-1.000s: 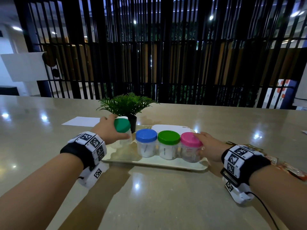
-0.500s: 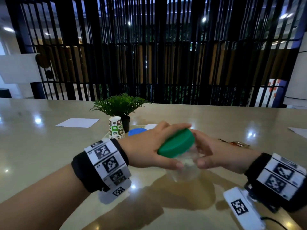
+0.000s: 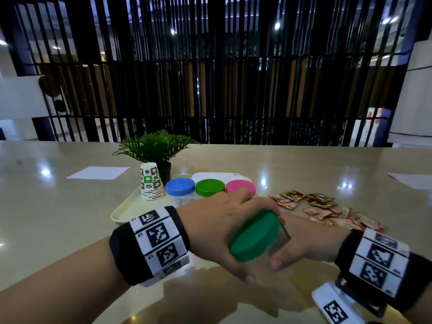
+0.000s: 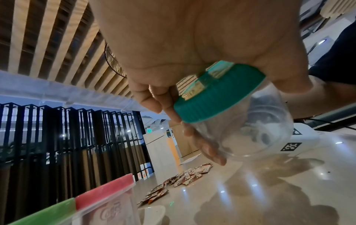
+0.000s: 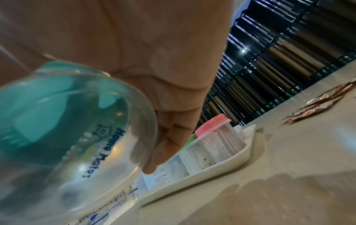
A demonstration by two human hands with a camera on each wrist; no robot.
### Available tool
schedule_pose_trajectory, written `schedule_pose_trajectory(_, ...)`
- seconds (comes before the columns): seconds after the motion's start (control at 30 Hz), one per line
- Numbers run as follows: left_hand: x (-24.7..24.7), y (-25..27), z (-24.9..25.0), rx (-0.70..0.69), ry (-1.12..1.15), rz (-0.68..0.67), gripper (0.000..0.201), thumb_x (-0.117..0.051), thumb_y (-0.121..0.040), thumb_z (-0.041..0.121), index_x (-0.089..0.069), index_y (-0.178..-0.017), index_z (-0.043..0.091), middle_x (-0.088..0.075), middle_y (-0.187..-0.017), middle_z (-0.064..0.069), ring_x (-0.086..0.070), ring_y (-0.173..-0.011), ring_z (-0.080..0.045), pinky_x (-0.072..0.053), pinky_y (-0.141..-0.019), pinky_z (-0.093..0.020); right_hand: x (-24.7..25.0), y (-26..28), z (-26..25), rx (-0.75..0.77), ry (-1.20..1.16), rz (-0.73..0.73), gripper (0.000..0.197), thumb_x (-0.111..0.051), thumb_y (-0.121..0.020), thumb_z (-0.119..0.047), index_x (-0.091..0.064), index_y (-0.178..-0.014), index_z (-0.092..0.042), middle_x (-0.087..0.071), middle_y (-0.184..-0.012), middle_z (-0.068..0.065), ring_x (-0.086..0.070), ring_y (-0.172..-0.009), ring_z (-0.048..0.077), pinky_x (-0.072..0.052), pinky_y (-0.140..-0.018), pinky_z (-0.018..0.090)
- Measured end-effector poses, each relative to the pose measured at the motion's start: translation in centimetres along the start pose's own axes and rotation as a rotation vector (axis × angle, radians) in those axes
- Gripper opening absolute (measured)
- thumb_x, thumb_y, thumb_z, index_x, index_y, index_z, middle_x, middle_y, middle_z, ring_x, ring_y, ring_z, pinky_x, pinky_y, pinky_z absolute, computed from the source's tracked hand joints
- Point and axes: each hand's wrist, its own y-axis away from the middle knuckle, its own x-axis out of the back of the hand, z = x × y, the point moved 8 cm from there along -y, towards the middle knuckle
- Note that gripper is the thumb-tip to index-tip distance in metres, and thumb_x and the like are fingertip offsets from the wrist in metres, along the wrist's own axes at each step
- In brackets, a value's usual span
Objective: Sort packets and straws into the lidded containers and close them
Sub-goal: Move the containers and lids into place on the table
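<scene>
Clear round jar (image 4: 256, 134): right grip (image 3: 308, 242) holds it; left grip (image 3: 217, 228) clasps ribbed green lid (image 3: 254, 237).

We see a clear jar (image 3: 277, 239) with a dark green lid (image 3: 254, 237). It is tilted and held up above the bench (image 3: 70, 218), near the front edge. It looks empty inside. Three more jars stand upright in a row on a pale tray (image 3: 126, 210) farther back: one with a blue lid (image 3: 180, 186), one with a light green lid (image 3: 210, 187) and one with a pink lid (image 3: 237, 185). A pile of small packets (image 3: 325, 212) lies flat on the bench, right of the tray.
</scene>
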Motion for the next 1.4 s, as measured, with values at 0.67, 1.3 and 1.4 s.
schedule_pose_trajectory(0.67, -1.9, 0.6, -1.9, 0.209, 0.134, -0.053, 0.114, -0.085, -0.058, 0.058, -0.006, -0.140, 0.043, -0.029, -0.134, 0.008, -0.043, -0.116, -0.012, -0.047, -0.099, -0.039, 1.5, 0.0, 1.5, -0.103, 0.396, 0.247, 0.087, -0.085, -0.056, -0.054, -0.038, -0.128, -0.042, -0.054, -0.122, -0.020, -0.053, -0.108, 0.001, -0.048, -0.094, 0.027)
schedule_pose_trajectory(1.3, -0.7, 1.1, -1.9, 0.074, 0.126, -0.034, 0.105, -0.089, -0.060, 0.045, -0.018, -0.136, 0.046, -0.035, -0.130, 0.011, -0.045, -0.113, -0.009, -0.049, -0.094, -0.037, 0.0, -0.9, 0.0, -0.076, 0.163, 0.022, 0.078, -0.084, -0.063, -0.033, -0.042, -0.128, -0.037, -0.058, -0.120, -0.022, -0.057, -0.109, 0.001, -0.046, -0.081, 0.012)
schedule_pose_trajectory(1.4, -0.8, 1.1, -2.6, 0.137, 0.143, -0.028, 0.104, -0.086, -0.061, 0.052, -0.019, -0.140, 0.041, -0.037, -0.131, 0.012, -0.046, -0.113, -0.009, -0.048, -0.096, -0.035, 0.6, -0.9, -0.1, -0.068, 0.291, 0.144, 0.082, -0.088, -0.057, -0.041, -0.040, -0.124, -0.044, -0.055, -0.116, -0.030, -0.053, -0.105, -0.009, -0.041, -0.077, 0.002)
